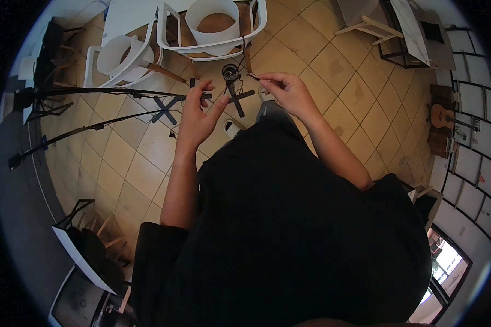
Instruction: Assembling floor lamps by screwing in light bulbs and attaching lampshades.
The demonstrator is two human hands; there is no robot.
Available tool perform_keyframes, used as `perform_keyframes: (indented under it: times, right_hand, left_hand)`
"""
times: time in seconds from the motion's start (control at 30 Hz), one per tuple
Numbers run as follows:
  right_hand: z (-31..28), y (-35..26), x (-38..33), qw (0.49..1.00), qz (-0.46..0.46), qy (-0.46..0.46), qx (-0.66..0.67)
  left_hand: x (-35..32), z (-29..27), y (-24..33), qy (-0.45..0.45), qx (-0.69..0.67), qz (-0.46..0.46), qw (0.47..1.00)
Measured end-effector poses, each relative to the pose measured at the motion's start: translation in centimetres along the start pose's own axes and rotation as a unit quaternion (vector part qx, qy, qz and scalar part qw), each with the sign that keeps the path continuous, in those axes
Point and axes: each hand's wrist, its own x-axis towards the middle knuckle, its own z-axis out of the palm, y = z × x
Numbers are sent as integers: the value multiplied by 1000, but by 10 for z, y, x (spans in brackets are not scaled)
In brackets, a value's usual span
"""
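Observation:
Between my hands stands a black round device [230, 72] with a ring-shaped open top, on a post with dark crossed feet [241, 103]. My left hand [199, 117] is on its left side, thumb and fingers apart, with nothing visible in the grasp. On the other side, my right hand [290, 94] pinches a thin dark piece [252, 76] between thumb and fingertips. That piece points toward the device; whether it is a cable end or a slim tool cannot be made out. A dark cable runs up from the device toward the chair.
White-framed chairs [213, 44] stand just ahead, beside a white table [128, 16]. More dark crossed feet [166, 109] rest on the tiled floor [131, 163] at left, near long black poles [93, 91]. My shoes [232, 128] are close to the device's base. A guitar [442, 116] is far right.

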Motion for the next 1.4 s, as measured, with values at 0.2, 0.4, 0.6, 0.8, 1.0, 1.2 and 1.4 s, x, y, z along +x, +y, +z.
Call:
perform_keyframes:
  times: [0.2,0.4,0.6,0.8,1.0,1.2,1.4]
  right_hand:
    - [2,32,29,997,25,-45,-53]
    - [2,33,45,993,29,-94,-58]
    - [3,54,55,993,37,-105,-27]
    - [-5,43,63,989,35,-123,-75]
    - [-11,28,75,978,22,-150,-142]
    - [-7,27,84,969,20,-168,-179]
    - [1,36,85,965,40,-196,-169]
  left_hand:
    - [23,7,8,-16,-57,-114,992]
    - [44,16,0,-62,-54,-179,980]
    - [53,22,5,-84,-63,-181,978]
    - [56,18,-9,-107,-51,-218,969]
    - [55,24,-10,-108,-86,-199,970]
    - [54,22,-22,-112,-75,-212,968]
    - [54,14,-31,-130,-91,-213,964]
